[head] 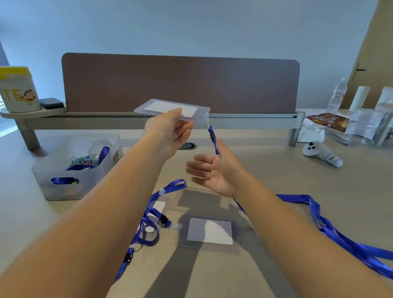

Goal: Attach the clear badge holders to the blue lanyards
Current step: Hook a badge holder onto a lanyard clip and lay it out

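My left hand (169,132) holds a clear badge holder (163,107) with a white card inside, raised flat above the table. My right hand (212,168) pinches the end of a blue lanyard (336,234) just below its black clip (212,135); the clip tip sits close under the holder's right end. The strap trails down past my wrist and across the table to the right. A second clear badge holder (209,231) lies flat on the table between my arms. Another blue lanyard (149,224) lies tangled to its left, over more clear holders.
A translucent bin (55,170) with blue lanyards and binder clips stands at left. A brown desk divider (180,83) runs along the back. At right lie a white controller (321,153), plastic bags (367,126) and a water bottle (337,96).
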A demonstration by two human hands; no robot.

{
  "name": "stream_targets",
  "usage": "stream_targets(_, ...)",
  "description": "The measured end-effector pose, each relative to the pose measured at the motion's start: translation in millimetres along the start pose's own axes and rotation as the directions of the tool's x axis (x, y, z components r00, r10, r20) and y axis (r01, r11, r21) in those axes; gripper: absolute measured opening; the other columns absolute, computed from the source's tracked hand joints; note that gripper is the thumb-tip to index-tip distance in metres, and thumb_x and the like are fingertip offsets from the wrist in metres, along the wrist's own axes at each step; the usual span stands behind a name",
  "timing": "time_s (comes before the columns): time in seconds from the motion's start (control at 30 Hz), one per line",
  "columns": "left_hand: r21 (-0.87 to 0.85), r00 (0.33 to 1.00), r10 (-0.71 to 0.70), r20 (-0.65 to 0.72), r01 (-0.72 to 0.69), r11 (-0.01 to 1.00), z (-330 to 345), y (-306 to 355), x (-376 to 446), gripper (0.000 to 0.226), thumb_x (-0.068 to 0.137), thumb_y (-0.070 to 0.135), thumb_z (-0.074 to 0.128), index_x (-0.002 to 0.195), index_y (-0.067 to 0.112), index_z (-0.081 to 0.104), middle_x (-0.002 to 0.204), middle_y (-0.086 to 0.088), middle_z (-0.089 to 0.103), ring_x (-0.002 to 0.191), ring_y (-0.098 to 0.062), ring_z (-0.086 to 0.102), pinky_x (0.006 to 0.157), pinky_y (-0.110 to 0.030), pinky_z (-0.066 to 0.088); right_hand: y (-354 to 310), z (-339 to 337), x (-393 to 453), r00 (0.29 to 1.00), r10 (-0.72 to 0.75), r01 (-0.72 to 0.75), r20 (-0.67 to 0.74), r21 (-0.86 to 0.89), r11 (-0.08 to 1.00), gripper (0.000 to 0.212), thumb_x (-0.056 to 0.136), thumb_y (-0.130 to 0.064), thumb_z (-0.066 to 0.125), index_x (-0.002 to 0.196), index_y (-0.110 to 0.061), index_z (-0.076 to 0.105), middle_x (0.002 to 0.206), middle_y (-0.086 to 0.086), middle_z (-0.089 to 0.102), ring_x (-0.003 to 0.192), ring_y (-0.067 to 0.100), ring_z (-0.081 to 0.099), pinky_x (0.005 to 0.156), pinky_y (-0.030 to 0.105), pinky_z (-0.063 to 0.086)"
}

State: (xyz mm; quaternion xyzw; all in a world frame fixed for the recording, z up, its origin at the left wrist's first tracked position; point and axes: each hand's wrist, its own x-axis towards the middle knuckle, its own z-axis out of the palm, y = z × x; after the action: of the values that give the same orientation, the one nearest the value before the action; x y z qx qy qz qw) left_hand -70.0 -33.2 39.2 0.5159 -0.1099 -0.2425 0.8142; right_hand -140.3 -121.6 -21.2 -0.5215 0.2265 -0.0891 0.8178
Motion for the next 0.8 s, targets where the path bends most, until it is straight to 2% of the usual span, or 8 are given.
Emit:
stream_targets(0.07, -0.006, 1.0, 0.001, 0.004, -0.001, 1.0, -1.7, -1.6, -1.0, 0.021, 0.092, 0.016, 0.05, 0.072, 0.012, 0.05, 0.069, -0.001, 0.056, 0.059, -0.008, 0.055, 0.046, -0.011, 0.048, 2.8, -1.3, 6.6, 0.998, -0.054, 0.051, 0.018, 0.143, 0.988, 0.07, 0.093, -0.056, 0.016, 0.143, -0.009, 0.027, 0.126, 0.014, 0.052, 0.104, 0.026, 0.052, 0.088, 0.037, 0.04)
stream_targets(0.13, 0.016, 0.999, 0.008, -0.054, -0.007, 1.0, -9.7, -3.5, 2.5, 0.02, 0.092, 0.017, 0.05, 0.072, 0.013, 0.051, 0.07, -0.001, 0.058, 0.06, -0.007, 0.056, 0.048, -0.012, 0.049, -1.2, -3.0, 10.9, 0.991, -0.127, 0.134, -0.045, 0.284, 0.949, 0.065, 0.094, -0.053, 0.02, 0.144, -0.012, 0.025, 0.133, 0.013, 0.049, 0.111, 0.027, 0.051, 0.091, 0.039, 0.039)
stream_targets(0.2, 0.063, 0.989, 0.013, -0.15, -0.004, 0.998, -22.8, -6.2, 10.8, 0.021, 0.092, 0.019, 0.05, 0.072, 0.014, 0.05, 0.069, -0.001, 0.059, 0.058, -0.006, 0.055, 0.049, -0.012, 0.049, -10.0, -7.9, 15.1, 0.973, -0.17, 0.219, -0.157, 0.388, 0.895, 0.051, 0.095, -0.047, 0.03, 0.128, -0.011, 0.044, 0.126, 0.013, 0.055, 0.112, 0.027, 0.054, 0.094, 0.038, 0.039)
stream_targets(0.27, 0.115, 0.972, 0.013, -0.235, 0.015, 0.993, -37.1, -10.5, 21.3, 0.023, 0.092, 0.02, 0.05, 0.07, 0.014, 0.05, 0.066, -0.001, 0.057, 0.049, -0.005, 0.054, 0.046, -0.011, 0.047, -21.7, -14.1, 19.9, 0.948, -0.198, 0.29, -0.248, 0.426, 0.857, 0.033, 0.095, -0.04, 0.037, 0.1, -0.011, 0.052, 0.103, 0.01, 0.063, 0.089, 0.02, 0.06, 0.083, 0.033, 0.041)
stream_targets(0.4, 0.238, 0.933, 0.053, -0.355, 0.035, 0.971, -57.9, -23.6, 45.2, 0.026, 0.092, 0.019, 0.049, 0.067, 0.013, 0.049, 0.062, -0.001, 0.051, 0.05, -0.006, 0.045, 0.05, -0.016, 0.041, -42.7, -30.9, 31.0, 0.888, -0.238, 0.357, -0.393, 0.264, 0.896, 0.03, 0.096, -0.027, 0.037, 0.069, -0.016, 0.045, 0.067, -0.001, 0.066, 0.068, 0.009, 0.054, 0.063, 0.023, 0.036)
stream_targets(0.53, 0.275, 0.908, 0.054, -0.415, 0.069, 0.959, -66.5, -35.4, 68.6, 0.027, 0.092, 0.016, 0.049, 0.065, 0.012, 0.048, 0.062, -0.003, 0.051, 0.052, -0.008, 0.045, 0.05, -0.017, 0.041, -58.6, -61.0, 45.5, 0.817, -0.242, 0.305, -0.523, 0.036, 0.952, 0.033, 0.09, -0.014, 0.04, 0.061, -0.015, 0.053, 0.065, -0.004, 0.057, 0.05, 0.006, 0.034, 0.042, 0.017, 0.026)
stream_targets(0.7, 0.159, 0.904, -0.021, -0.427, 0.098, 0.982, -64.9, -48.9, 92.8, 0.028, 0.092, 0.013, 0.049, 0.065, 0.009, 0.045, 0.064, -0.005, 0.051, 0.051, -0.009, 0.046, 0.041, -0.011, 0.045, -79.2, -99.7, 64.4, 0.809, -0.235, 0.342, -0.54, 0.106, 0.934, 0.033, 0.093, -0.012, 0.042, 0.063, -0.007, 0.054, 0.062, 0.0, 0.047, 0.021, 0.006, 0.028, 0.023, 0.013, 0.019)
stream_targets(0.8, 0.002, 0.91, -0.102, -0.403, 0.112, 0.994, -63.3, -58.0, 107.8, 0.025, 0.092, 0.014, 0.05, 0.068, 0.007, 0.046, 0.066, -0.005, 0.052, 0.043, -0.009, 0.055, 0.032, -0.009, 0.045, -93.3, -111.6, 75.4, 0.766, -0.24, 0.413, -0.597, 0.171, 0.894, 0.027, 0.095, -0.009, 0.041, 0.069, -0.009, 0.047, 0.067, 0.002, 0.055, 0.038, 0.004, 0.04, 0.027, 0.01, 0.033)
